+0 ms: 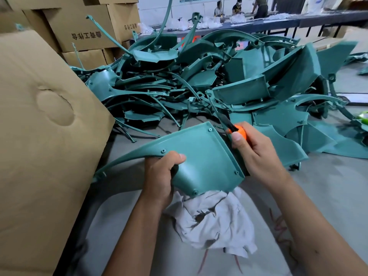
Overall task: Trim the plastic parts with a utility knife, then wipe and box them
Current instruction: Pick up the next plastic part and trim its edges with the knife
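Plastic part [201, 156] gripped by left hand [159, 176], right hand [256, 154] clutching utility knife [234, 129]; rag [215, 220] beneath, teal heap [199, 76] behind.

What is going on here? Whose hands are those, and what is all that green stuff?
No machine here: a person wears a camera on their head, so you see their own hands from above. The left hand grips a green plastic part. The right hand holds an orange utility knife at the part's far edge, seemingly to trim it. Under the hands lies a crumpled white rag on a grey surface. Behind is a big pile of green parts. A large cardboard box stands on the left, with more stacked boxes behind it.
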